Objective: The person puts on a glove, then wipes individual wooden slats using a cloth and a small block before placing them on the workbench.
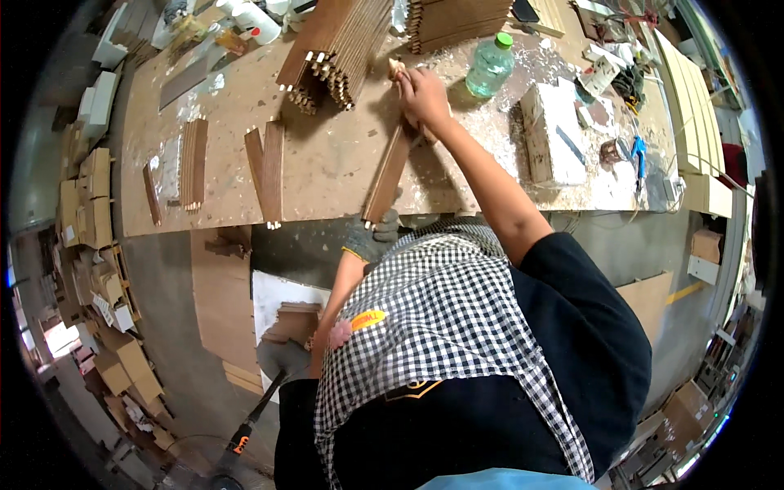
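A brown wooden slat (387, 175) lies aslant on the workbench, its near end with pale dowel pins reaching the front edge. My bare right hand (425, 98) is closed round its far part, which the hand hides. By the fingertips shows a small pale tan bit (396, 67) that I cannot make out. My left hand (385, 226), in a grey glove, is just below the slat's near end at the bench edge; its fingers are partly hidden. Beyond, to the left of my right hand, stands a large stack of doweled slats (347, 45).
More slats (265, 167) and a slat bundle (193, 163) lie left on the stained workbench (327, 180). Right of my arm are a green-capped bottle (490, 67), a white block (553, 135) and a blue tool (639, 155). Another slat stack (465, 23) is at the back.
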`<state>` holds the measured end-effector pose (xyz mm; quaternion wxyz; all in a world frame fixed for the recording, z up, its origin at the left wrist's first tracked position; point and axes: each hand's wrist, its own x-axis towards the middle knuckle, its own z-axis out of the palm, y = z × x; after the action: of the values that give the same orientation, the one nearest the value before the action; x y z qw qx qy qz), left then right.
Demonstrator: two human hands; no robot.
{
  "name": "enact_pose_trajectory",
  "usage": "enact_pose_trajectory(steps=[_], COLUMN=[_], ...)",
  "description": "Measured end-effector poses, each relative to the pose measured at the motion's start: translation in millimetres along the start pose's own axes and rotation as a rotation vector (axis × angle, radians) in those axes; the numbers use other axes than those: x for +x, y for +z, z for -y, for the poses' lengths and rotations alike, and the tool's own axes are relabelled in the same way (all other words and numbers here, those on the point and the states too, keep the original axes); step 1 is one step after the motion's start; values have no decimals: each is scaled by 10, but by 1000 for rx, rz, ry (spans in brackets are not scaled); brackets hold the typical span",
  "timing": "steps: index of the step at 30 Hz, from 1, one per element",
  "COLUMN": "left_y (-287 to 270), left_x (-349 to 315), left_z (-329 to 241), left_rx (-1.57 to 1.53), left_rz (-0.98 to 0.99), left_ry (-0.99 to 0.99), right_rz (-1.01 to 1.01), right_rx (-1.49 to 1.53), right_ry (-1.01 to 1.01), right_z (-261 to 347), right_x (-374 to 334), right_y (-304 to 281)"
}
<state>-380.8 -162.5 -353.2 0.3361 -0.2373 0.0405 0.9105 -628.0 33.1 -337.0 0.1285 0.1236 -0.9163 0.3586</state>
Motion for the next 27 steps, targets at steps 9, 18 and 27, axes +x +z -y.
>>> enact_pose_trajectory(steps=[9, 18, 27], left_y=[92, 10, 148], left_x=[-100, -90, 85], left_z=[84, 41, -40], left_rx=[98, 19, 840], left_rz=[-149, 234, -382], left_ry=[99, -106, 490], right_rz=[329, 64, 203], right_rx=[128, 58, 44], right_ry=[-606, 132, -269], right_z=[458, -449, 434], right_x=[-737, 256, -1181], right_y=[92, 19, -306])
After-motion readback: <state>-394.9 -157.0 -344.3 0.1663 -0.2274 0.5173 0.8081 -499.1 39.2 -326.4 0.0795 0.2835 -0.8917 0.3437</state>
